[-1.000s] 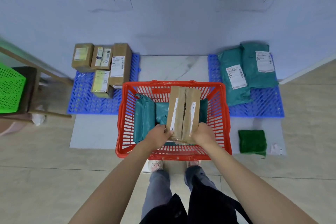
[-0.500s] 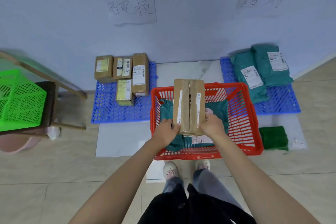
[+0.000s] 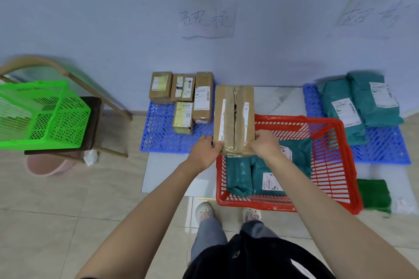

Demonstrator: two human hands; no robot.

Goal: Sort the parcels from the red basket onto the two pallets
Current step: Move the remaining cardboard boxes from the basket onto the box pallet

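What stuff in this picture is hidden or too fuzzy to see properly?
All in the head view:
- Printing on the labels of the cardboard box held by the left hand and right hand: too small to read.
- The right wall sign: blurred.
- Far left corner of the red basket: hidden behind the box.
- Teal mailer bags in the basket: partly covered by the right forearm.
- The green basket: cut off by the left edge.

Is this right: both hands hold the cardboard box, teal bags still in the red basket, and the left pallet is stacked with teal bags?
Not quite. In the head view the left pallet carries cardboard boxes; teal bags lie on the right pallet. The rest holds.
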